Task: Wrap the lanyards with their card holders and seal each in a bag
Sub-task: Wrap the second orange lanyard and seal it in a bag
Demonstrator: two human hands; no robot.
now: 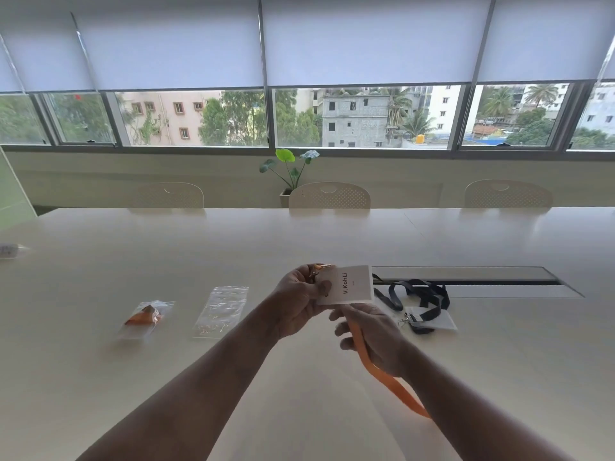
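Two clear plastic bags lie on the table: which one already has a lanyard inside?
The clear plastic bag on the far left holds a rolled orange lanyard. The flat clear plastic bag beside it, nearer the hands, is empty.

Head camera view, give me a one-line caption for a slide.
Left hand holds a card holder while right hand grips its orange lanyard above the table.

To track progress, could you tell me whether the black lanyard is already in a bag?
No, the black lanyard lies loose on the table.
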